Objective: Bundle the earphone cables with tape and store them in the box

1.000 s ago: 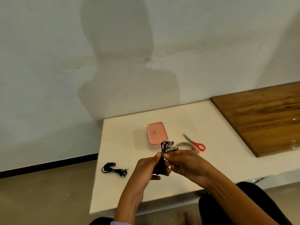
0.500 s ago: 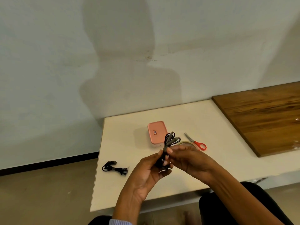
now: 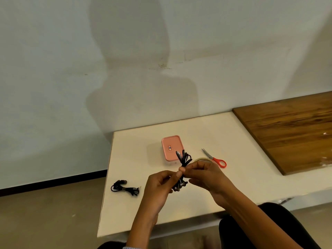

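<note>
Both hands hold a folded black earphone cable (image 3: pixel 185 158) upright above the white table (image 3: pixel 188 198). My left hand (image 3: pixel 159 184) pinches its middle with thumb and fingers. My right hand (image 3: pixel 206 175) pinches the same spot from the right. Cable loops stick up above the fingers and the earbuds hang below. A second bundled black earphone (image 3: pixel 124 187) lies near the table's left edge. The pink box (image 3: pixel 171 147) stands shut behind my hands. A roll of clear tape (image 3: pixel 202 159) lies partly hidden behind my right hand.
Red-handled scissors (image 3: pixel 214 158) lie to the right of the tape roll. A brown wooden board (image 3: pixel 294 130) covers the table's right part. A pale wall rises behind, and the floor lies to the left.
Both hands have shifted slightly and turned the cable, so its loops now point straight up instead of leaning right. The rest has stayed in place.
</note>
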The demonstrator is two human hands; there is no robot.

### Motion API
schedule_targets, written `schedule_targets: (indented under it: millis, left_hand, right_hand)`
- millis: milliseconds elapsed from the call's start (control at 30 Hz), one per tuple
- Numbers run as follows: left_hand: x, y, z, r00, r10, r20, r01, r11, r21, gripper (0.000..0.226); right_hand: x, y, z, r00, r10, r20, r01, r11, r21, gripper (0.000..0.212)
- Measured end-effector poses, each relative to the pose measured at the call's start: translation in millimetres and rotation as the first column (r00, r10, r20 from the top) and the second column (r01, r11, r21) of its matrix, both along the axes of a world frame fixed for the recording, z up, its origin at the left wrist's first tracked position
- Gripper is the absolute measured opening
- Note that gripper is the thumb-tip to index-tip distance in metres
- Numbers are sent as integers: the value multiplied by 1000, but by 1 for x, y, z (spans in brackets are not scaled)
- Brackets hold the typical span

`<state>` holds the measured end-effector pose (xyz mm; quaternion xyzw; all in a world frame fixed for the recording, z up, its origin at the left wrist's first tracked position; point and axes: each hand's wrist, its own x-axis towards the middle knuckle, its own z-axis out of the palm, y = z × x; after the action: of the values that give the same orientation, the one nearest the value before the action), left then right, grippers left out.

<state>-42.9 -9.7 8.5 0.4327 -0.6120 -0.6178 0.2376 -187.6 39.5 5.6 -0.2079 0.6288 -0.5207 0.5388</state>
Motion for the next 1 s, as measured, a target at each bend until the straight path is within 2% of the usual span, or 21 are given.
schedule_targets:
  millis: [100,200,267,400,567,700,767,900,1000]
  left_hand:
    - [1,-2,-1,999,19,-46,-17,999,35,26]
    - [2,-3,0,994,58,-93,-44,989,140,26]
    - [2,-4,1,990,81,-112,-61,983,172,27]
    - [0,-5,0,991,99,-89,-83,983,167,26]
    - [-1,-4,2,987,113,-111,-86,971,224,27]
    - [-1,-5,2,984,114,-136,-68,949,306,29]
    - [0,-5,3,987,104,-119,-67,958,280,28]
    - [4,-5,3,995,92,48,-97,990,98,31]
    - [10,-10,-2,964,235,121,-244,968,59,36]
  right_hand:
    - [1,-1,-1,990,9,144,-9,1000,2,33]
    - [1,-1,1,956,11,293,1,999,-42,16]
    - [1,-1,3,944,7,329,11,999,-53,5]
    - [1,0,2,934,10,356,7,999,-47,4]
    - [6,-2,-2,909,-31,415,78,992,-97,21]
    - [7,-3,-3,896,-41,441,104,988,-118,18]
    - [7,-3,-3,883,-50,467,118,986,-119,16]
    - [9,-3,-7,885,-70,461,128,987,-97,19]
    - [12,-5,-10,938,-75,339,106,992,-74,26]
